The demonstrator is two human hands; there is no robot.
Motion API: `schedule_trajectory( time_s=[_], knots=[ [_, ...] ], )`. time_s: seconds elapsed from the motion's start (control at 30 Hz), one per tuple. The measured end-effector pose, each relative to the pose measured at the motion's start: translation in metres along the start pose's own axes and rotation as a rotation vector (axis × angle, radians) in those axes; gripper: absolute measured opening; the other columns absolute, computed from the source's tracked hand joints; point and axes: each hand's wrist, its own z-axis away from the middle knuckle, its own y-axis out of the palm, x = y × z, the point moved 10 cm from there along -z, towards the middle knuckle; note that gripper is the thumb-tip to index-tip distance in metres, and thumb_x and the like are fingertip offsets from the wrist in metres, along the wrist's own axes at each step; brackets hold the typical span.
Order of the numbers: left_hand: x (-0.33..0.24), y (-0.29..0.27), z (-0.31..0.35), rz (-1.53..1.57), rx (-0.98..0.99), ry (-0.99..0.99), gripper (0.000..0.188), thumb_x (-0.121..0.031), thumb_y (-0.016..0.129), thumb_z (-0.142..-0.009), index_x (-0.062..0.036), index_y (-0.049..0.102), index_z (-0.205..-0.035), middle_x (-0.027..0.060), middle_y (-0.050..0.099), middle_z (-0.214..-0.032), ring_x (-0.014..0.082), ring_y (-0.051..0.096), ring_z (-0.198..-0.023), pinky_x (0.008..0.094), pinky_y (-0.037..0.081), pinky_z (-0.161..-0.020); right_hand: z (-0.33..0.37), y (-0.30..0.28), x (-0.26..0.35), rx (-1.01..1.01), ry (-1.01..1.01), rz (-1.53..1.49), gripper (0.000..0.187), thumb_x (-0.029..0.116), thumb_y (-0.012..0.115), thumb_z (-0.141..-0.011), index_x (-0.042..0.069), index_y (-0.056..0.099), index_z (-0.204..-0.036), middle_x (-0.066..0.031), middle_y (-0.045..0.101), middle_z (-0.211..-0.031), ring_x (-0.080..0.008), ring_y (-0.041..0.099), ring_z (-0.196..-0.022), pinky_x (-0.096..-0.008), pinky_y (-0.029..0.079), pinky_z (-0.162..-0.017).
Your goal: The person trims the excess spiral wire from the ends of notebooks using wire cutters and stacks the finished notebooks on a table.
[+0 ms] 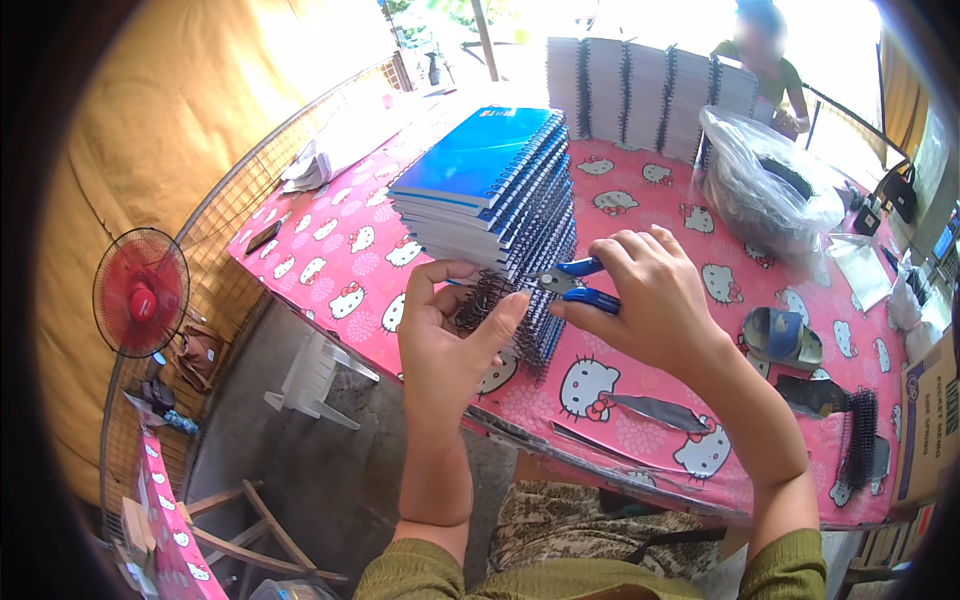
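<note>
My left hand (450, 325) is raised over the table edge, its fingers closed on a short black wire spiral binding (487, 298). My right hand (655, 290) grips blue-handled pliers (578, 284), their tip against the end of that spiral. Just behind both hands rises a tall stack of blue spiral-bound notebooks (490, 180), lying on a pink cartoon-cat tablecloth (340, 270).
White notebook stacks (640, 95) stand at the table's far side, with a person (765, 60) behind them. A clear plastic bag (765, 190), tape rolls (785, 335), black spirals (860, 440) and a cardboard box (930, 420) sit right. A red fan (140, 292) and white stool (310, 380) stand left.
</note>
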Motion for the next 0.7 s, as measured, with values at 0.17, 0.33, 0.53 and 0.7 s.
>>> schedule_trajectory(
  time_s=[0.17,0.33,0.53,0.7],
  knots=[
    [0.003,-0.003,-0.003,-0.024,-0.009,0.076,0.036,-0.005,0.075,-0.081,-0.0019,0.051,-0.107,0.0089,0.063,-0.075,0.0083,0.054,-0.052,0.0221,0.042,-0.043,0.011,0.047,-0.016,0.482,0.349,-0.177,0.056,0.055,0.072,-0.075,0.0,0.063,-0.075,-0.0141,0.064,-0.076,-0.0289,0.066,-0.069,-0.0397,0.054,-0.065],
    [0.019,-0.009,0.001,0.063,0.007,-0.032,0.035,-0.006,0.074,-0.083,-0.0022,0.048,-0.106,0.0095,0.064,-0.082,0.0065,0.058,-0.061,0.0196,0.045,-0.045,0.021,0.028,-0.016,0.392,0.313,-0.148,0.056,0.056,0.072,-0.075,0.0,0.063,-0.076,-0.0142,0.063,-0.078,-0.0296,0.066,-0.072,-0.0404,0.053,-0.067],
    [0.012,0.002,0.001,0.036,0.053,0.056,0.034,-0.005,0.073,-0.084,-0.0033,0.048,-0.106,0.0093,0.065,-0.082,0.0075,0.059,-0.061,0.02,0.046,-0.045,0.008,0.014,-0.005,0.127,0.095,-0.051,0.055,0.055,0.072,-0.076,0.0,0.063,-0.077,-0.0138,0.064,-0.076,-0.0298,0.066,-0.07,-0.0402,0.053,-0.065],
    [0.018,-0.002,-0.001,0.027,0.03,0.064,0.035,-0.005,0.073,-0.084,-0.0036,0.047,-0.108,0.0095,0.064,-0.081,0.008,0.058,-0.059,0.0205,0.046,-0.045,0.019,0.045,-0.016,0.437,0.323,-0.173,0.052,0.051,0.072,-0.076,0.0,0.064,-0.072,-0.0136,0.065,-0.072,-0.0287,0.067,-0.068,-0.0398,0.054,-0.063]
  ],
)
